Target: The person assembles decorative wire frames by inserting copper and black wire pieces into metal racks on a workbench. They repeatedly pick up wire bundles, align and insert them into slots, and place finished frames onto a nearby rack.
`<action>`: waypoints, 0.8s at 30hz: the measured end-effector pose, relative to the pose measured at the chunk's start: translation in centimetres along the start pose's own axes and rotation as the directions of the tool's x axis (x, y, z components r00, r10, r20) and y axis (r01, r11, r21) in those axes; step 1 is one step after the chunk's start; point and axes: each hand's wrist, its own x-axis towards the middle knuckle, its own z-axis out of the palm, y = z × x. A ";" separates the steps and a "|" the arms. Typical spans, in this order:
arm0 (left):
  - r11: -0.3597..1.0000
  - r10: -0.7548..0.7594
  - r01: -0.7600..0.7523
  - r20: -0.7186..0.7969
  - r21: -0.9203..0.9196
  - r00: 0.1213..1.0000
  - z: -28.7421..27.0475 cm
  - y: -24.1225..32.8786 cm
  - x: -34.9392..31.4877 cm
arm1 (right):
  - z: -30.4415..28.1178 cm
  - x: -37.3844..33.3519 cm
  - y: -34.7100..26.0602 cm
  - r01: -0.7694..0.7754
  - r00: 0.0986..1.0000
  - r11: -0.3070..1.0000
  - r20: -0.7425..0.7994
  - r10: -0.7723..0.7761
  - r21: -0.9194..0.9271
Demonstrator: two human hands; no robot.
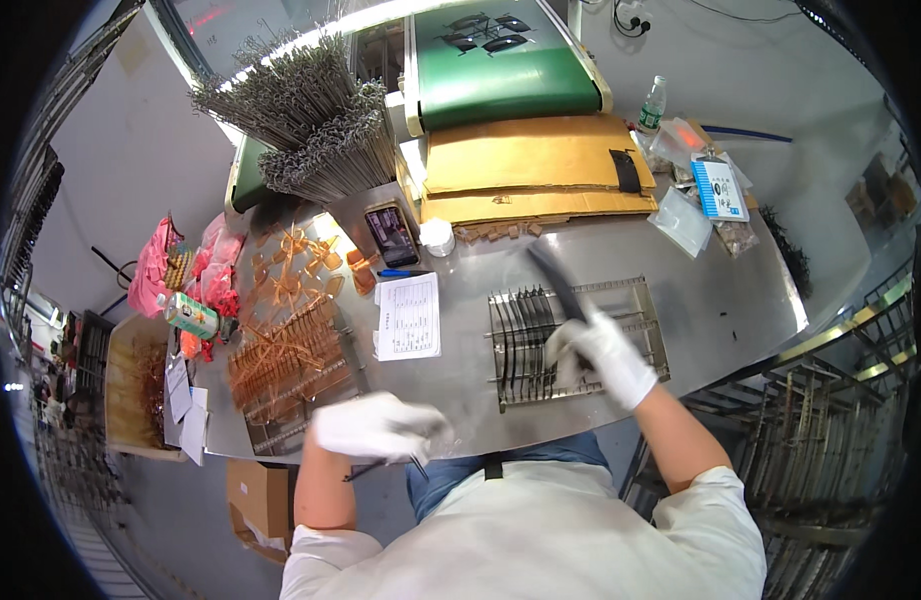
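Observation:
My right hand (603,355), in a white glove, is closed on a long, curved black strip (555,280), blurred by motion and pointing up and away. Just beneath it lies a metal rack (636,315) with several thin, curved black strips (526,345) standing in a row on its left part. Also gloved in white, my left hand (381,425) hangs over the table's near edge, fingers drawn together. Thin dark rod-like pieces (381,466) stick out below it; their kind cannot be made out. A printed sheet (408,317) lies between the hands, on the metal table (471,395).
At left, a second rack (266,437) carries orange translucent pieces (286,360). Bundled metal wires (331,150) stand behind, near a phone (392,235) and white jar (437,237). Cardboard (531,160) and a green conveyor (511,85) lie at the back. A bottle (653,103) and bags (683,222) sit right.

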 end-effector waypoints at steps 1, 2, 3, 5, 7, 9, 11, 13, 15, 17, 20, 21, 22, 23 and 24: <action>0.875 0.329 -0.431 -0.381 -0.222 0.864 -0.1 -1.9 -1.2 | -1.4 0.1 0.6 0.024 0.994 0.998 -0.109 -0.018 0.054; 0.571 0.571 -0.813 -0.655 -0.117 0.495 -0.3 -3.7 -2.4 | -2.5 0.5 2.0 0.042 0.985 0.999 -0.168 -0.040 0.008; 0.018 0.369 -0.969 -0.899 -0.245 0.234 -0.9 -0.8 -3.1 | -3.3 1.1 4.0 -0.008 0.991 0.998 -0.134 0.016 0.058; -0.640 0.112 -0.749 -0.943 0.173 -0.313 -3.9 1.8 -5.0 | -4.4 2.4 9.3 0.028 0.990 0.999 -0.136 -0.025 0.020; -0.504 0.335 -0.830 -0.832 0.239 -0.443 -4.7 1.2 -4.8 | -4.3 3.6 11.0 -0.105 0.980 0.994 -0.170 0.106 0.014; 0.347 0.502 -0.874 -0.854 0.341 -0.134 -2.2 9.9 -0.5 | -3.7 4.4 9.9 -0.307 0.929 0.939 -0.168 0.331 0.153; 0.707 0.690 -0.440 -0.677 0.554 0.256 -1.0 12.6 3.1 | -3.2 4.0 8.9 -0.346 0.906 0.922 -0.193 0.377 0.174; 0.602 0.727 -0.600 -0.672 0.527 0.141 -1.7 13.3 5.8 | -2.9 5.1 8.8 -0.315 0.939 0.949 -0.138 0.314 0.011; 0.692 0.606 -0.648 -0.744 0.317 0.283 -1.9 13.2 5.4 | -4.0 5.3 8.4 -0.396 0.918 0.906 -0.103 0.384 -0.149; 0.797 0.403 -0.603 -0.767 0.027 0.499 -1.7 11.1 5.5 | -5.7 6.5 12.8 -0.003 0.996 0.764 -0.071 -0.056 -0.645; 0.845 0.153 -0.465 -0.715 -0.264 0.683 0.8 1.9 9.8 | -0.5 5.5 5.9 -0.231 0.965 0.394 -0.260 -0.022 -0.890; 0.892 0.103 -0.373 -0.689 -0.255 0.717 2.0 -1.0 10.5 | -0.2 5.3 4.4 -0.212 0.971 0.335 -0.238 -0.036 -0.918; 0.931 0.052 -0.277 -0.664 -0.239 0.746 3.3 -3.6 10.9 | 0.1 5.2 2.3 -0.246 0.967 0.326 -0.253 0.022 -0.913; 0.937 -0.007 -0.218 -0.640 -0.272 0.768 4.9 -5.4 10.9 | -0.2 5.3 2.1 -0.162 0.969 0.281 -0.206 -0.135 -0.946; 0.937 -0.067 -0.164 -0.620 -0.308 0.782 6.8 -6.9 10.7 | -0.8 5.4 1.9 -0.076 0.947 0.216 -0.139 -0.290 -0.973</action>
